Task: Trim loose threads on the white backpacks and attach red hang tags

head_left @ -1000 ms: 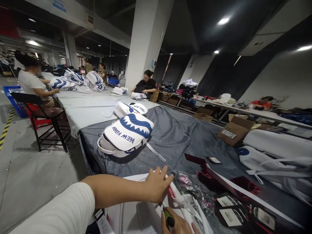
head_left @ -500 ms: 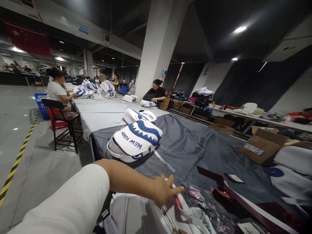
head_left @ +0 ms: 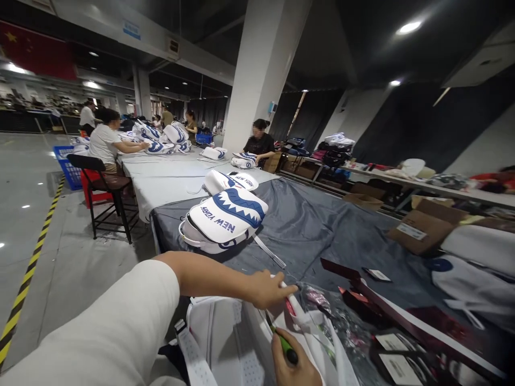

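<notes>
The white bag (head_left: 225,343) lies at the near edge of the grey-covered table (head_left: 314,230), directly below the camera, its opened top turned upward and its white straps (head_left: 317,327) trailing to the right. A green-handled tool (head_left: 284,343), apparently a small screwdriver or awl, is pointed into the bag's upper rim; the tip is hidden, so what it meets cannot be told.

For the work at the rim to go well, the bag would best be kept pinned flat against the table while the tool is driven in line with its shaft, so that the tip is not allowed to skid across the white material; the loose straps would best be kept clear of the point.

The left hand (head_left: 267,289) is laid on the far rim of the bag, palm down, fingers loosely curled and the forefinger stretched out along the edge; it is pressed on rather than closed round anything. The right hand (head_left: 293,364) is closed firmly round the tool's handle, only partly in view at the bottom edge.

Beyond the bag, a finished white bag with a blue shark-mouth print (head_left: 223,220) is set on the cloth, with another behind it. To the right of the bag, a clear plastic packet (head_left: 333,316), dark red pieces (head_left: 362,295) and printed tags (head_left: 396,364) are spread. Further along the table, other people are seated at similar bags.
</notes>
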`<act>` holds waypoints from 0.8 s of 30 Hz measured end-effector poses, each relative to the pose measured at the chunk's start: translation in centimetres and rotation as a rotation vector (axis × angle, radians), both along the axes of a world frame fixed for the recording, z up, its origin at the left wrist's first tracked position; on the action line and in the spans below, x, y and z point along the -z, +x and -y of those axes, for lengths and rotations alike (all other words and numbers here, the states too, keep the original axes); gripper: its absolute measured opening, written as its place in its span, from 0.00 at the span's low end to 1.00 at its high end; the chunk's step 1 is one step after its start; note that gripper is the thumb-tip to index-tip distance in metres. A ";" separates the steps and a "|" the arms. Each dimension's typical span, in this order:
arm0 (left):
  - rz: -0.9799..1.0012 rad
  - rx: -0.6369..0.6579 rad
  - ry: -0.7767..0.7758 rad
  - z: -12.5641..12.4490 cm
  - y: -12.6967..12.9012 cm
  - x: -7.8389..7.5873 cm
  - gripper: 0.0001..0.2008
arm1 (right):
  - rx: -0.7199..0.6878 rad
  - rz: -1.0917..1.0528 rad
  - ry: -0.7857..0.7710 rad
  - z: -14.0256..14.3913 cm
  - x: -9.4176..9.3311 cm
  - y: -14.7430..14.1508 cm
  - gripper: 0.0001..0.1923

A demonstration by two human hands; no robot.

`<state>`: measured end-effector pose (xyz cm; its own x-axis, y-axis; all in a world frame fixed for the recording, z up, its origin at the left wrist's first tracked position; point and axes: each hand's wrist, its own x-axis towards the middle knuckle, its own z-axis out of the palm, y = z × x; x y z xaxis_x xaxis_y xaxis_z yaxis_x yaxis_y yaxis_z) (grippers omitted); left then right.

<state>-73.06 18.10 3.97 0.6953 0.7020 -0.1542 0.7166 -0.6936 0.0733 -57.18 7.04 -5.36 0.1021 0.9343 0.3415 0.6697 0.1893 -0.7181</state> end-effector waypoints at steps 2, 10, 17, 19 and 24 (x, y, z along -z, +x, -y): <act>0.013 -0.050 -0.106 0.1 -0.5 -0.9 0.54 | 0.014 -0.029 0.014 0.7 -0.8 -0.2 0.21; -0.090 -0.212 -0.349 0.2 -1.3 -3.4 0.68 | 0.038 -0.045 0.093 2.7 -1.2 -0.9 0.20; -0.018 -0.274 -0.284 -0.4 -1.9 -1.5 0.61 | 0.097 0.017 0.118 2.7 -1.5 -2.4 0.18; -0.040 -0.254 -0.299 -0.9 -2.0 -1.4 0.60 | 0.097 0.012 0.091 2.9 -2.1 -2.6 0.16; -0.086 -0.166 -0.354 -1.3 -2.4 -2.2 0.56 | 0.095 -0.031 0.041 3.2 -3.4 -3.0 0.13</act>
